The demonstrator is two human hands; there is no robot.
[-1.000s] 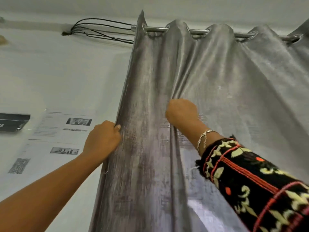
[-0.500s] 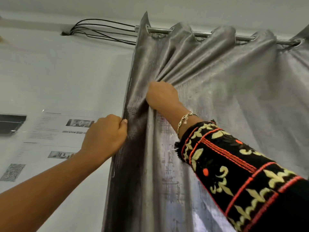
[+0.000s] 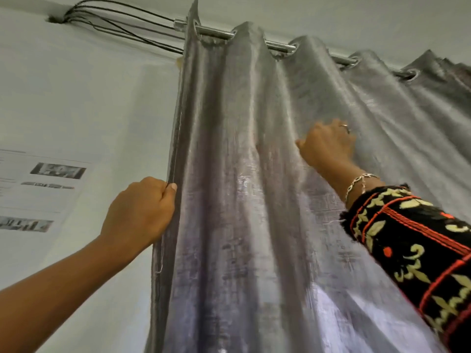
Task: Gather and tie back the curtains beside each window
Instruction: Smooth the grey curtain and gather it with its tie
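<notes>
The grey, sheened eyelet curtain (image 3: 229,174) hung from a metal curtain rod (image 3: 216,34) near the ceiling, its eyelets (image 3: 410,73) threaded on the rod and the cloth falling in broad vertical folds. It was spread along the rod, not bunched and not tied.

The left hand (image 3: 140,212) was closed on the curtain's left hem, thumb in front and fingers wrapped behind the edge, at about mid-height in the view. The right hand (image 3: 328,146) was higher and well to the right, knuckles toward the camera, fingers curled into a fold of the same cloth. That area was blurred, so how much cloth it held could not be determined. A ring (image 3: 344,126) showed on one finger, a chain bracelet (image 3: 356,182) on the wrist, and a black embroidered sleeve (image 3: 413,238) on the forearm.

Black cables (image 3: 122,21) ran along the white wall (image 3: 89,98) to the rod's left end. A printed sheet (image 3: 46,179) was fixed to the wall left of the curtain.
</notes>
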